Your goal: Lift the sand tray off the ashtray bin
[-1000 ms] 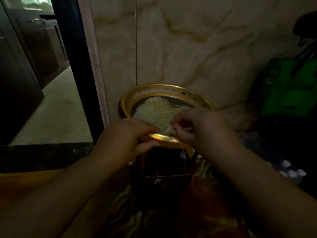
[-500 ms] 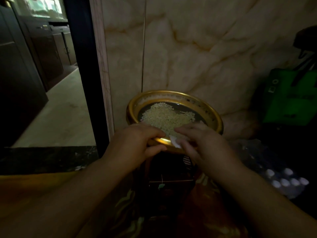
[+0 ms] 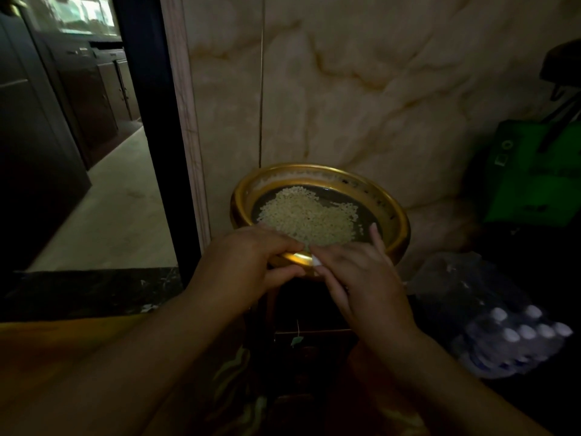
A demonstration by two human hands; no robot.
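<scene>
The left hand point(image 3: 248, 272) grips the near rim of the gold plate point(image 3: 399, 221) — thumb underneath; the right hand point(image 3: 361, 275), at 3 o'clock, rests loose fingers (uncurled) by the grain point(image 3: 308, 215).

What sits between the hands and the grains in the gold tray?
Nothing visible. The left hand grips the gold tray at its near rim, the right hand reaches over that rim, fingers at the edge of the grains.

Dim room: veined marble wall point(image 3: 361, 89), dark cabinets point(image 3: 88, 99) beyond doorway.
</scene>
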